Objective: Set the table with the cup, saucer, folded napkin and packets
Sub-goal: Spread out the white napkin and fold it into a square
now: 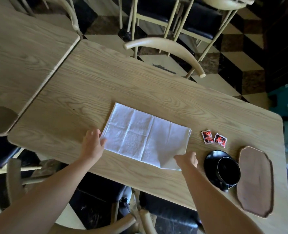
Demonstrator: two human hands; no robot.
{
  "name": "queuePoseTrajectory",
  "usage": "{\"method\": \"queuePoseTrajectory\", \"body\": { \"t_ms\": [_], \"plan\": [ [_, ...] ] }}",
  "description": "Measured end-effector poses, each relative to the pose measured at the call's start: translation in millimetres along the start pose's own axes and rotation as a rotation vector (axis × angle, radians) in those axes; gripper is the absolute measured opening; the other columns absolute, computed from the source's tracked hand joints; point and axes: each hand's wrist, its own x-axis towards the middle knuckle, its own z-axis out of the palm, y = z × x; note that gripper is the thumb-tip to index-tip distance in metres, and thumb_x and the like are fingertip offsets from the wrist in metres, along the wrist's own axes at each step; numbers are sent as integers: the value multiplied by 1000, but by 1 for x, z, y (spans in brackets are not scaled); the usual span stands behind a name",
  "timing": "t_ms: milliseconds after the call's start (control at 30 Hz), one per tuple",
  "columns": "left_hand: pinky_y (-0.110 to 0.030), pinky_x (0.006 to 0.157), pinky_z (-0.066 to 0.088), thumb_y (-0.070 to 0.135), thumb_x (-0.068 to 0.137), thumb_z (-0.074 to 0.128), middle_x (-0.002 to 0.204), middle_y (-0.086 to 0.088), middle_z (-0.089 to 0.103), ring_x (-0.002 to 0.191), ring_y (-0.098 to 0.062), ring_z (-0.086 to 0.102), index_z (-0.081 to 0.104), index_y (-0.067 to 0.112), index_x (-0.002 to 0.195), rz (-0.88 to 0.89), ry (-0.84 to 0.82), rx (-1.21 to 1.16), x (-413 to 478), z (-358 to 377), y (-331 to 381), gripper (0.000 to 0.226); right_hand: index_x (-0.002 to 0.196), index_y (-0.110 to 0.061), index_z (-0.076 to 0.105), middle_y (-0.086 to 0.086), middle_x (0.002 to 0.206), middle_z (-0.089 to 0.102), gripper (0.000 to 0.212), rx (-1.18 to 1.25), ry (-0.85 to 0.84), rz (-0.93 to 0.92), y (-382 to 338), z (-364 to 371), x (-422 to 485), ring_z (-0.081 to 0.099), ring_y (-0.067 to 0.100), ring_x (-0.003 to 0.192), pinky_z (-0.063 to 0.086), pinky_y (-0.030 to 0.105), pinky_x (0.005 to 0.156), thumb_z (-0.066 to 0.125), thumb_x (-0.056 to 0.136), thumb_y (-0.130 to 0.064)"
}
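Now, step: folding the napkin (145,137); this reads as mid-fold, since it lies half open and creased on the table (139,81).
Left grip: the left hand (92,144) rests on the napkin's left edge, fingers spread and loose, pinning it and closed on nothing.
Right grip: the right hand (188,160) pinches the napkin's near right corner, which is lifted and turned over a little.
Napkin: flat between the 2 grips, its old creases dividing it into panels, the far edge away from both hands.
Packets (214,138): 2 red ones lie side by side, beyond the right grip and a little to its right, apart from the napkin.
Cup (228,171): black, sitting on the black saucer (210,159), just right of the right grip.
Tray (256,181): brown and empty, further right past the cup.
Doing it well: keep the left grip pressing flat so the cloth does not slide, carry the pinched corner across along an existing crease, match edge to edge, then smooth from the fold outward.
Risk: lifting only 1 corner may skew the fold; probably better to take the whole right edge.
Left to do: I judge the napkin needs more folds, and cup, saucer and packets are not yet arranged.
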Motion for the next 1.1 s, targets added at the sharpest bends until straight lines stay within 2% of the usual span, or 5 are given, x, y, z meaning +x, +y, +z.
{"method": "queuePoseTrajectory", "body": {
  "t_ms": [167,333,567,833,1100],
  "plan": [
    [-53,77,44,24,87,61,113,-22,56,99,-44,53,55,4,120,132,72,301,-10,4,-16,39,95,-5,69,15,85,67,21,73,8,-101,7,-8,-2,68,36,73,56,33,43,56,82,-15],
    [-54,103,31,28,96,36,152,-15,35,142,-39,29,32,7,146,198,78,295,-12,18,-27,54,107,1,54,31,105,63,21,-50,132,-347,-5,-16,-22,57,45,102,39,37,76,47,94,-15],
    [-48,117,19,28,97,33,156,-11,32,146,-34,23,28,11,149,230,151,209,-13,22,-34,55,87,-6,57,23,84,65,14,9,261,-682,-83,-15,-73,55,42,82,24,33,66,49,91,-16],
    [-47,117,24,28,99,33,152,-8,41,144,-31,30,39,10,145,227,184,156,-12,18,-34,49,89,-8,57,8,68,57,10,-62,91,-936,-143,59,-132,47,29,66,27,29,60,48,90,-12],
    [-46,118,24,20,97,30,152,-7,41,147,-27,25,41,3,142,223,182,104,-12,20,-45,49,118,-20,54,6,109,68,45,-603,-306,-992,-73,142,-175,63,29,102,52,41,86,40,93,-54]
  ]
}}
